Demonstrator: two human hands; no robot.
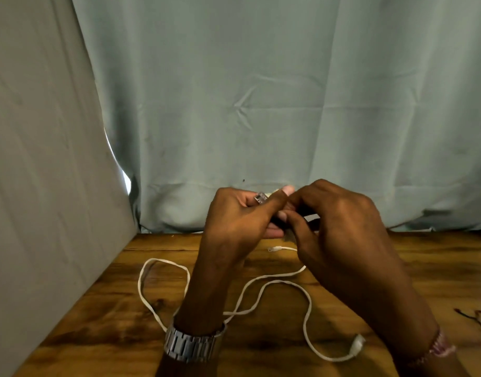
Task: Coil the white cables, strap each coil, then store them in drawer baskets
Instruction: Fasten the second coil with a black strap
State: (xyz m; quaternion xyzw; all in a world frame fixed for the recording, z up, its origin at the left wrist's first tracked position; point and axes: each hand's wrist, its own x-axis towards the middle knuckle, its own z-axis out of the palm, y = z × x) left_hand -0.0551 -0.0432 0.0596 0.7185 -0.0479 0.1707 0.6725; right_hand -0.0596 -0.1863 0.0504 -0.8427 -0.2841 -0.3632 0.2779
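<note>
Now, head view | left hand point(242, 213) grips a clear-tipped plug point(260, 198) | right hand point(339, 221) pinches something dark, unclear | white cable point(277, 282) thin, sprawled in loose loops mid-worktop point(98, 322), one connector point(358, 344) near front edge

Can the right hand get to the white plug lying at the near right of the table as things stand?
Probably yes: the white plug lies in the open beside the right forearm, nothing over it. But the right hand is busy up with the left hand.
</note>
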